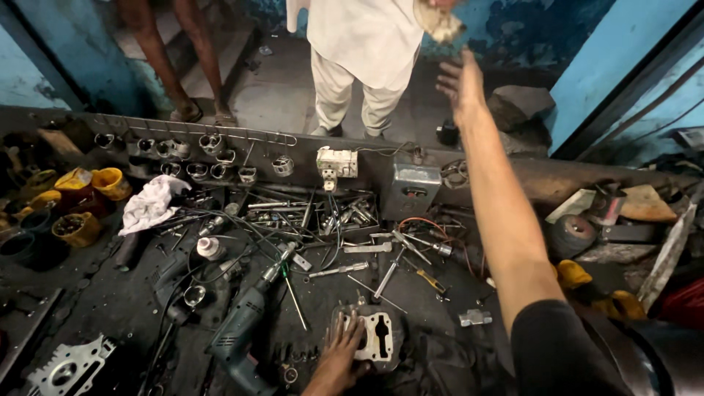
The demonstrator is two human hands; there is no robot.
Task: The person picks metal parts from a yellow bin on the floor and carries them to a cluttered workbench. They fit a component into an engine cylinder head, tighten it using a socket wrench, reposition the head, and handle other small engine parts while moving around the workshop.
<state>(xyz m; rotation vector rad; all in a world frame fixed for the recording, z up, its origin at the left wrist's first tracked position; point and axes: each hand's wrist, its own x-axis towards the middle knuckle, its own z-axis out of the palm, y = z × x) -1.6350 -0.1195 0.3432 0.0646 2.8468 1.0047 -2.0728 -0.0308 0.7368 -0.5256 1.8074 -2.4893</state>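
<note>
Nearest, at 6 o'clock: left hand flat, fingers spread, pressing down on a metal engine part, a pale block w/ openings, lying on the dark greasy bench. Not gripped, just palm and fingertips resting on its left edge; part steadied, nothing lifted. No tool on it, so judged early: work on the part looks not yet begun or paused.

Just left, 7 o'clock: electric drill, teal body, lying down, cord looping off toward 10. Untouched. Further left at 8, a grey cylinder-head casting at bench edge.

Mid bench, 12 from the part: loose screwdrivers, rods and sockets in a tray of tools, yellow-handled driver at 1 o'clock. White rag at 10, yellow cups beyond it. Grey switch box at 1, row of metal rings hung along the back ledge.

Far, 1 o'clock up: right hand, arm stretched full out over the bench, palm open, fingers loose, holding nothing. Reaching toward a wad of cloth-like stuff held by a person in pale clothes standing past the bench; gap between the two, not touching. Handover judged pending. Bare legs of another person at 11.
</note>
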